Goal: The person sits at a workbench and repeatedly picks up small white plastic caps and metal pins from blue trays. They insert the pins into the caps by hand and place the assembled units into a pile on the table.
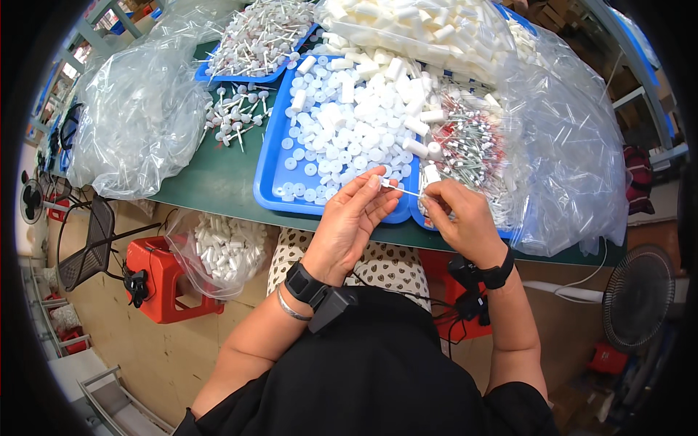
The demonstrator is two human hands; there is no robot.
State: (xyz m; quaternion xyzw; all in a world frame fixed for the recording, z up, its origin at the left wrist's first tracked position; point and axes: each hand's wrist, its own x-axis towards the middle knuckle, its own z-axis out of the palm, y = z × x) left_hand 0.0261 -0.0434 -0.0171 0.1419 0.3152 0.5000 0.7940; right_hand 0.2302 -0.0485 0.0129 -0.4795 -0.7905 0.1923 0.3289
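Over the front edge of a blue tray [270,174], my left hand [345,231] pinches a small white piece [384,182] between thumb and fingertips. My right hand [467,221] is closed on the right end of a thin white stick [404,190], whose other end meets that piece. Whether the stick goes inside it is too small to tell. Translucent round discs [331,156] with centre holes fill the tray below white foam-like cylinders [396,70]. Beside them, right of the tray, lies a heap of thin metallic rods with red and white parts [472,142].
Stick-and-disc pieces fill a farther blue tray [200,73], and more lie loose [236,115] on the green table [211,171]. Clear plastic bags [138,120] flank the work. A bag of white cylinders [229,247] hangs by a red stool [156,272]. A fan [640,298] stands right.
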